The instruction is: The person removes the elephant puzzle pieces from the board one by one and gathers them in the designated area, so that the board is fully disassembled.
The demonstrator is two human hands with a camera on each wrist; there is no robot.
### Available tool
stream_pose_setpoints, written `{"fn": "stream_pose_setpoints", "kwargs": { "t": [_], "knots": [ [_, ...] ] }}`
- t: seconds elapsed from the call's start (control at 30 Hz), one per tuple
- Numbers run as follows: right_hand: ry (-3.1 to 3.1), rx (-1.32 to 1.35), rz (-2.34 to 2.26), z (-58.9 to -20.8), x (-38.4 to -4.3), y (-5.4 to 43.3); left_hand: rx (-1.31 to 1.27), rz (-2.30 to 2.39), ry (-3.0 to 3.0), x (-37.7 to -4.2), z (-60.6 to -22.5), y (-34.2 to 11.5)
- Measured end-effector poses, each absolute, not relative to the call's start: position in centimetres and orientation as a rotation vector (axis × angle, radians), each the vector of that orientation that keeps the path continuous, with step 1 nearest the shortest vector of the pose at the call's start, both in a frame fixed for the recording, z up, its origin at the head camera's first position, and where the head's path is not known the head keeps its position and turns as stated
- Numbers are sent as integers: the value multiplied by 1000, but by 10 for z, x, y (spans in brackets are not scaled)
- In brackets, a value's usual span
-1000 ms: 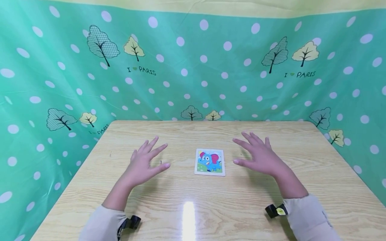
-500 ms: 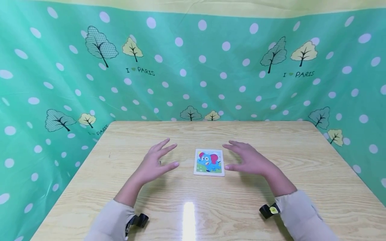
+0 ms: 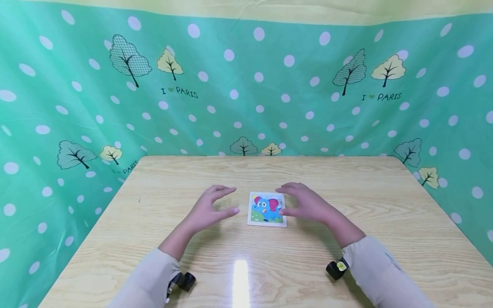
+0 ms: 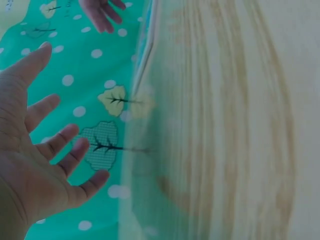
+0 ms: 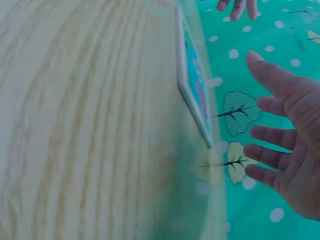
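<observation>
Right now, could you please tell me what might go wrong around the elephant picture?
The elephant picture lies flat and looks thin, so it may be hard to grasp. In the head view, the right hand overlaps it but the left hand doesn't, so uneven contact could slide it across the table.

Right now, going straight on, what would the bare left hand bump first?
Probably the square blue-elephant card; height is unclear, so the left hand might pass over it towards the right hand.
</observation>
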State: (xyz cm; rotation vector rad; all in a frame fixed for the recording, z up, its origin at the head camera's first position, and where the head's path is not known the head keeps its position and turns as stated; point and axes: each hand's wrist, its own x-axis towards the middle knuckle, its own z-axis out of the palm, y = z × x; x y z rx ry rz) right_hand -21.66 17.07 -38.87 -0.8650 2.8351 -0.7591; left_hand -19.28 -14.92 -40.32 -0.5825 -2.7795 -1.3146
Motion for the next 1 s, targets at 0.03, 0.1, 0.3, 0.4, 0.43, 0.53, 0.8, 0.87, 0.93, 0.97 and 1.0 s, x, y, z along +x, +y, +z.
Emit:
{"fn": "stream_pose_setpoints", "kwargs": {
  "t": [0.03, 0.1, 0.3, 0.4, 0.43, 0.53, 0.8, 0.87, 0.93, 0.97, 1.0],
  "knots": [
    [2831, -871, -763, -390, -218, 169, -579, -1341, -2778, -194, -405, -148],
    [2823, -872, -765, -393, -221, 167, -560, -1386, -2784, -196, -408, -145],
    [2805, -841, -769, -403, -230, 160, -514, -1412, -2813, -201, -415, -133],
    [2796, -822, -771, -407, -233, 155, -517, -1400, -2825, -203, -418, -129],
    [2796, -823, -765, -408, -233, 154, -521, -1394, -2829, -204, -418, -127],
    [2794, -827, -733, -409, -235, 148, -539, -1360, -2863, -208, -419, -125],
    [2796, -885, -597, -411, -235, 139, -615, -1300, -2957, -222, -418, -117],
    [2804, -895, -585, -411, -235, 138, -608, -1307, -2975, -224, -418, -116],
    [2811, -891, -572, -412, -235, 137, -580, -1320, -2998, -227, -419, -114],
    [2814, -887, -565, -412, -235, 137, -560, -1323, -3009, -228, -420, -114],
    [2816, -880, -561, -413, -235, 136, -542, -1326, -3018, -229, -421, -113]
  ]
}}
